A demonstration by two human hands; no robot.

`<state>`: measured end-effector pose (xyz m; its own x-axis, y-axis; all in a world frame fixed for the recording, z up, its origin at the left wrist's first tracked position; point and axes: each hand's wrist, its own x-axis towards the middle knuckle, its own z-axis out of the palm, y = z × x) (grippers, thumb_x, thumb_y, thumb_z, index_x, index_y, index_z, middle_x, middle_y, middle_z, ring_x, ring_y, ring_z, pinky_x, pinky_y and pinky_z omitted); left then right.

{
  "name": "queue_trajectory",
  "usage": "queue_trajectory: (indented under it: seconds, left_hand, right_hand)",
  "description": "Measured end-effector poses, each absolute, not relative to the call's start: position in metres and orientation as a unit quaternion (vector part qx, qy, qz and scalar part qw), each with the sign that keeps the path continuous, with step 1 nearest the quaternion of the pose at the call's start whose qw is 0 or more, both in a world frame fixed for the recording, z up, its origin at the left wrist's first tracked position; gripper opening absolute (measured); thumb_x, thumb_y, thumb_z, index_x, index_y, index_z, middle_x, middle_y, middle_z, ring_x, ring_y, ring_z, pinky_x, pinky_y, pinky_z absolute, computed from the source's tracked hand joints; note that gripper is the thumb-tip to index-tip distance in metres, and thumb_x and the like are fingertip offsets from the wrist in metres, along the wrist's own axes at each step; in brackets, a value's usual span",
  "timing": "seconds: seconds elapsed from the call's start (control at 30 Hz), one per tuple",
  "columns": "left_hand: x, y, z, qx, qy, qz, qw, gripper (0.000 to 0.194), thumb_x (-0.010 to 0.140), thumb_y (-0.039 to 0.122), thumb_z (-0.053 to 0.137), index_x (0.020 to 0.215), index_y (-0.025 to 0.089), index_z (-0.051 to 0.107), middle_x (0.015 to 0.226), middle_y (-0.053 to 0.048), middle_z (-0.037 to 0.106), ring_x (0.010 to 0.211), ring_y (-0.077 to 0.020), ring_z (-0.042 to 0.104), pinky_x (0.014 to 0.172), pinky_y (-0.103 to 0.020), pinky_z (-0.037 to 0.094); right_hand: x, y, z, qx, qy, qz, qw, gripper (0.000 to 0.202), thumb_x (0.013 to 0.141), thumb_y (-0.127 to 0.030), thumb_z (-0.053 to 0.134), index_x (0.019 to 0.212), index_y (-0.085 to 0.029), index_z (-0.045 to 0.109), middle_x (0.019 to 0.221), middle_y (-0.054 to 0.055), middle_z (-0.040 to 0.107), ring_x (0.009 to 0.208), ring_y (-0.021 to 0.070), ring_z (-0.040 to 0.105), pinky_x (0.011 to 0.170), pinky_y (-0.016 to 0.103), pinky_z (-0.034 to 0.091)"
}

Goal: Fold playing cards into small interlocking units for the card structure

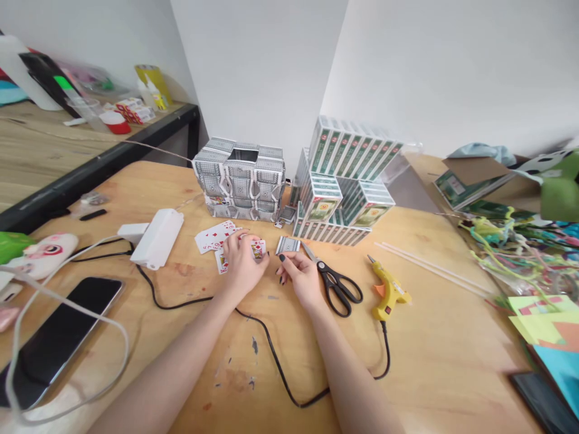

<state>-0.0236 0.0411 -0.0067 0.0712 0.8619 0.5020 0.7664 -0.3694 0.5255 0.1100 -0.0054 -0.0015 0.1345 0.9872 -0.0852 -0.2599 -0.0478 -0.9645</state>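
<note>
My left hand (245, 260) is closed with its fingers curled around a jack of diamonds playing card (259, 248). Beneath and behind it, several face-up playing cards (210, 237) lie fanned on the table. My right hand (301, 274) pinches the near edge of a card with a grey patterned back (288, 243), its fingers partly hidden. Black-handled scissors (337, 282) lie just to the right of that hand, their blades pointing toward the card. Beyond both hands stands a box-like structure built of folded cards (242, 181), with a dark opening in its top.
Green-and-white card boxes (348, 181) are stacked at the back. A yellow glue gun (386, 289) lies at right, its black cord (275, 355) crossing beneath my arms. Clear sticks (429, 268) lie farther right. On the left are a white power adapter (159, 238) and a phone (63, 337).
</note>
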Motion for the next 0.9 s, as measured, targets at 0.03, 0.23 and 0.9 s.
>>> queue_trajectory:
  seconds: [0.03, 0.23, 0.9]
  left_hand:
    - [-0.023, 0.041, -0.006, 0.726, 0.554, 0.403, 0.065, 0.031, 0.064, 0.017, 0.063, 0.092, 0.019, 0.049, 0.111, -0.011, 0.043, 0.113, -0.0286, 0.040, 0.097, -0.045, 0.031]
    - [-0.024, 0.041, -0.003, 0.714, 0.524, 0.450, 0.114, 0.029, 0.060, 0.006, 0.058, 0.081, 0.020, 0.044, 0.107, -0.009, 0.041, 0.112, -0.0257, 0.040, 0.098, -0.043, 0.034]
    - [-0.016, 0.020, 0.005, 0.810, 0.318, 0.486, 0.082, 0.056, 0.069, -0.009, 0.033, 0.117, 0.020, 0.039, 0.133, -0.012, 0.038, 0.129, -0.0227, 0.031, 0.104, -0.048, 0.033]
  right_hand:
    - [0.110, -0.006, -0.001, -0.484, -0.377, 0.539, 0.577, 0.025, 0.073, -0.039, 0.061, 0.081, -0.016, 0.059, 0.053, -0.003, 0.060, 0.036, 0.0067, 0.046, 0.039, 0.020, 0.037]
    - [0.109, -0.005, -0.004, -0.497, -0.388, 0.520, 0.576, 0.027, 0.074, -0.040, 0.059, 0.085, -0.015, 0.058, 0.055, -0.004, 0.058, 0.037, 0.0068, 0.046, 0.039, 0.020, 0.037]
    - [0.110, -0.005, 0.001, -0.432, -0.301, 0.616, 0.586, 0.032, 0.074, -0.047, 0.058, 0.085, -0.017, 0.063, 0.073, 0.005, 0.065, 0.057, 0.0152, 0.060, 0.051, 0.027, 0.047]
